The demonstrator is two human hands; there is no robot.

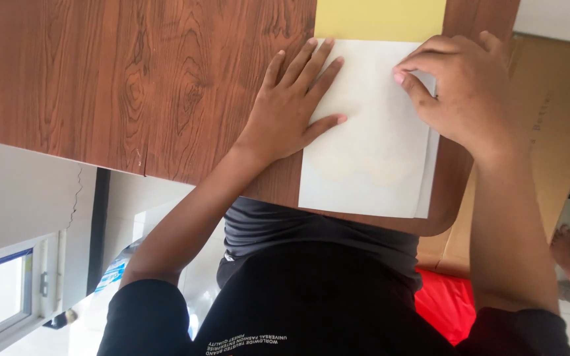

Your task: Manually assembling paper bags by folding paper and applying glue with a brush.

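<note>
A white sheet (371, 145) is seen flat on a wood-grain table (133, 79), w/ a yellow sheet (380, 18) lying just beyond it at 12 o'clock. The left hand (291, 105) is spread open, fingers flat, pressed on the white sheet's edge at approx. 9 o'clock; nothing is gripped. The right hand (460, 89) is curled at the sheet's corner at approx. 2 o'clock, thumb and forefinger pinched on the paper edge. A second layer is visible along the 3 o'clock side, so the sheet appears folded. Likely risks: paper could be slid askew if flat-hand pressure is eased, or creased crookedly if the pinched corner is pulled unevenly.
</note>
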